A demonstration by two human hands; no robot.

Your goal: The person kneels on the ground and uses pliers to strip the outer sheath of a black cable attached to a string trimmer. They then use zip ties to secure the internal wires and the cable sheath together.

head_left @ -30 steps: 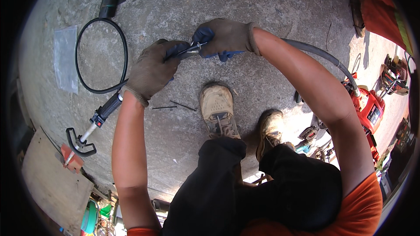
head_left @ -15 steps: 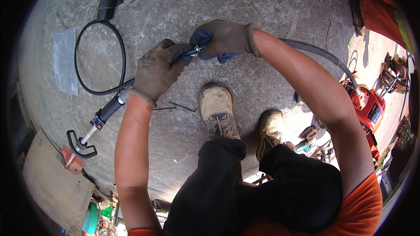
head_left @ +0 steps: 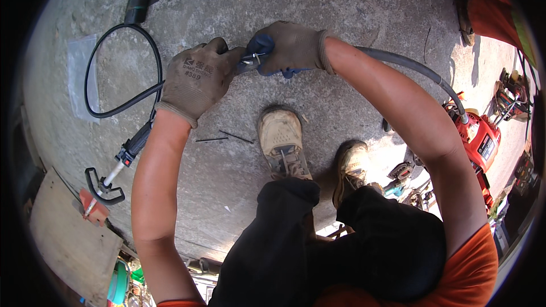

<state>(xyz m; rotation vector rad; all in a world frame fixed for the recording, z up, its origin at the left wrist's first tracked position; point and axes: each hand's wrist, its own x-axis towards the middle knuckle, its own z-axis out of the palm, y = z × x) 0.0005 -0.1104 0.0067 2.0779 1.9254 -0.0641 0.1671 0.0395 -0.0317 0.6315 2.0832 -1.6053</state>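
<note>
My left hand (head_left: 196, 77), in a grey-brown glove, is closed around the upper end of a metal pole (head_left: 115, 173); the glove hides how the pole runs through it. My right hand (head_left: 293, 48), gloved the same with blue palm side, grips the end of a thick grey hose (head_left: 404, 63) from a red engine (head_left: 479, 139). Between the two hands a small shiny metal fitting (head_left: 250, 59) shows, partly covered by fingers. A black cable (head_left: 114, 112) loops out beside the left glove. The pole carries a black grip (head_left: 136, 141) and loop handle (head_left: 103, 193).
A teal-and-black power tool (head_left: 137, 0) lies at upper left, near a clear plastic bag (head_left: 79, 79). Two thin black sticks (head_left: 236, 136) lie by my shoes (head_left: 280, 133). At lower left is a board (head_left: 68, 233); another person's orange clothing (head_left: 493, 17) appears at upper right.
My left hand has shifted left and turned, with the pole and cable loop moving along. My right hand has moved slightly up and left. The fitting stays between the hands.
</note>
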